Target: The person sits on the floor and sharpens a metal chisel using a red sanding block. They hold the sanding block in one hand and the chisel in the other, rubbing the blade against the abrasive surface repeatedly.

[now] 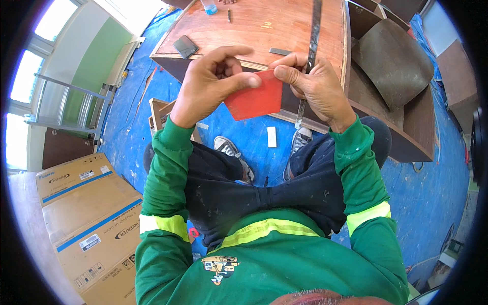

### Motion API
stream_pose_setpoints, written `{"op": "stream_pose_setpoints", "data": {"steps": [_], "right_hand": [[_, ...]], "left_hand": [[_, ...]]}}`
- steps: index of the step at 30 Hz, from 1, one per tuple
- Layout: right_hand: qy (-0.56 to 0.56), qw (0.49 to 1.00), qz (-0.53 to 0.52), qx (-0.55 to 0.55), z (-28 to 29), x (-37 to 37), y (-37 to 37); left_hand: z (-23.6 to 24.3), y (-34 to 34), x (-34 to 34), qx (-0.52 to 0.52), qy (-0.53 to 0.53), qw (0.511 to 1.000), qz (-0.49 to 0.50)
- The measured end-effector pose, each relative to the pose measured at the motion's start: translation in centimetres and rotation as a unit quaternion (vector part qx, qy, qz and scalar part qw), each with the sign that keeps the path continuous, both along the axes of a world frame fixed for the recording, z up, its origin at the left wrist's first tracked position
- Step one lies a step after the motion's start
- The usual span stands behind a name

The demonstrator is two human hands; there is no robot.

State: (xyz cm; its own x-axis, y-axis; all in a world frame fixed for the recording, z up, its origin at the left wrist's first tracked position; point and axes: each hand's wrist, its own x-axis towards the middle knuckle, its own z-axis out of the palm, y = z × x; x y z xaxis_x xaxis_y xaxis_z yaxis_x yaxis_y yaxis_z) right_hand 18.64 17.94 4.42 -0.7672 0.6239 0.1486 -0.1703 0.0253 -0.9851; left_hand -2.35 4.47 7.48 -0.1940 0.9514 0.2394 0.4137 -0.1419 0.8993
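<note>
A flat red piece [253, 99] is held up in front of the plywood cabinet. My left hand [213, 81] grips its upper left part, thumb over its face, index finger stretched beyond it. My right hand [312, 89] pinches its upper right corner between thumb and finger. A long dark strip with pale smears [314, 25] stands upright behind my right hand; whether I hold it too is unclear. On the plywood top [259, 35] lie a dark flat object [185, 47] and a short metal strip [280, 51] behind my hands.
Another person's hand shows at the top edge, near a cup [209, 7]. An open cabinet with a curved panel [391, 61] is at right, cardboard boxes [86, 213] lower left, a ladder [96, 114] left, a white block [271, 136] on the blue sheeting [427, 193].
</note>
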Motion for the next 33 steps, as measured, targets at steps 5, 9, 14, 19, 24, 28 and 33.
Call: {"op": "stream_pose_setpoints", "data": {"steps": [5, 9, 14, 19, 24, 28, 33], "right_hand": [[0.1, 0.975, -0.079, -0.181, -4.5, -0.6, 2.0], [0.105, 0.959, -0.137, -0.224, -5.4, -2.1, 2.3], [0.084, 0.948, -0.157, -0.263, -5.8, -3.8, 0.6], [-0.007, 0.977, -0.055, -0.205, -5.9, -4.1, 0.0], [-0.104, 0.986, 0.004, -0.127, -6.0, -3.7, 0.3], [-0.062, 0.978, 0.062, -0.189, -6.4, -2.8, 0.8], [-0.029, 0.974, 0.032, -0.224, -6.9, -2.8, 0.9]], "left_hand": [[-5.9, -0.1, -0.8, 0.021, -0.349, 0.935, -0.053], [-7.4, 0.0, 0.5, -0.023, -0.362, 0.93, -0.056], [-8.6, 1.1, 1.1, 0.026, -0.416, 0.909, -0.024], [-9.3, 1.8, -1.3, 0.052, -0.454, 0.886, 0.083], [-9.3, 1.9, -1.9, 0.024, -0.356, 0.917, 0.176], [-9.4, 1.8, -1.8, 0.033, -0.363, 0.914, 0.178], [-9.0, 1.9, -2.6, 0.044, -0.32, 0.92, 0.221]]}}
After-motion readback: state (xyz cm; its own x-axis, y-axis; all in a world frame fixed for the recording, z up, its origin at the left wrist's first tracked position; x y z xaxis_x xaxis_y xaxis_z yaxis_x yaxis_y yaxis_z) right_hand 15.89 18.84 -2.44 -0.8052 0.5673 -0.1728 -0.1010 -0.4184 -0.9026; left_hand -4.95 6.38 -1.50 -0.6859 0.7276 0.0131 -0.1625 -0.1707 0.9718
